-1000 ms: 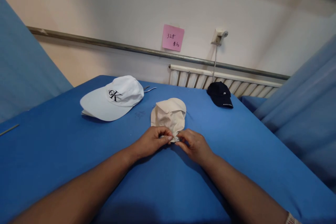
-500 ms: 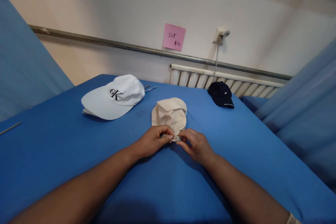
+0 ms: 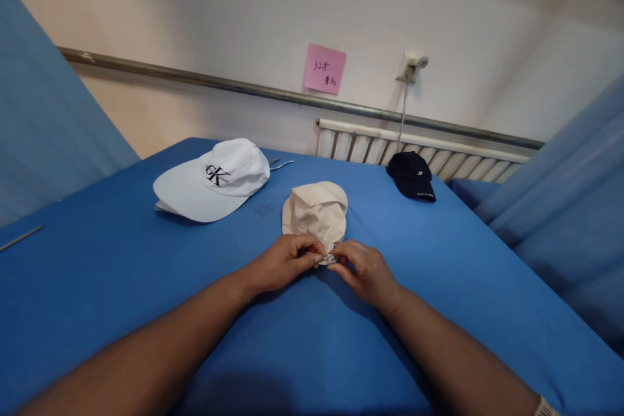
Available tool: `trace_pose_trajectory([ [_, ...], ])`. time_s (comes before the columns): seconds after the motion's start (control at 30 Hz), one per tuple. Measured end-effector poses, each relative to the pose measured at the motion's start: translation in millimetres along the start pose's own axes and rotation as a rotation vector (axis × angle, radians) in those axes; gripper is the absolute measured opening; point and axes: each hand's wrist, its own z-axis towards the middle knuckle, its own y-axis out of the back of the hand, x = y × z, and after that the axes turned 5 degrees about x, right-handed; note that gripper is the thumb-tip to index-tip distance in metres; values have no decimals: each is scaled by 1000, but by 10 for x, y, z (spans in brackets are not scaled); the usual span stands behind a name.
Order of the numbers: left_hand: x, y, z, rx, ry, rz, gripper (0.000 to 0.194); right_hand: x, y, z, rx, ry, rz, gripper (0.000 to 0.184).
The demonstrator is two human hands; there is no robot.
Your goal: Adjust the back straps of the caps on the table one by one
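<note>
A beige cap [image 3: 319,218] rests on the blue-covered table with its inside facing up and its strap end towards me. At that near end my left hand [image 3: 287,262] pinches the strap between thumb and fingers. My right hand [image 3: 363,271] closes from the other side, thumb and forefinger on a small silvery metal buckle [image 3: 331,259] of the strap. The fingertips of both hands almost meet. My fingers partly cover the strap, so how it runs through the buckle cannot be made out.
White caps with a black monogram [image 3: 217,175] lie stacked at the back left. A dark navy cap [image 3: 412,175] sits at the back right. A thin stick [image 3: 22,238] lies at the left. Behind stand a radiator [image 3: 361,143] and a metal rail [image 3: 244,87]; blue curtains [image 3: 560,221] flank the table.
Both hands stay at the cap's strap, with only slight finger shifts around the buckle. The whole view has drifted a little, so things sit slightly further right.
</note>
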Motion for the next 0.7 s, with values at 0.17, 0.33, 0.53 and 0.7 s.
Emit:
trace_pose_trajectory([
  [0.17,-25,-35,4,-72,57,51,17,29,15,-4,13,24,-13,12],
  [0.33,-35,-32,-4,-60,66,46,18,33,-7,-8,26,12,-9,12],
  [0.53,-22,8,-13,-9,50,-15,19,-8,-34,-25,7,-11,17,16],
  [0.7,-16,23,-16,-5,53,-84,17,-11,-13,-28,-13,-12,40,20],
])
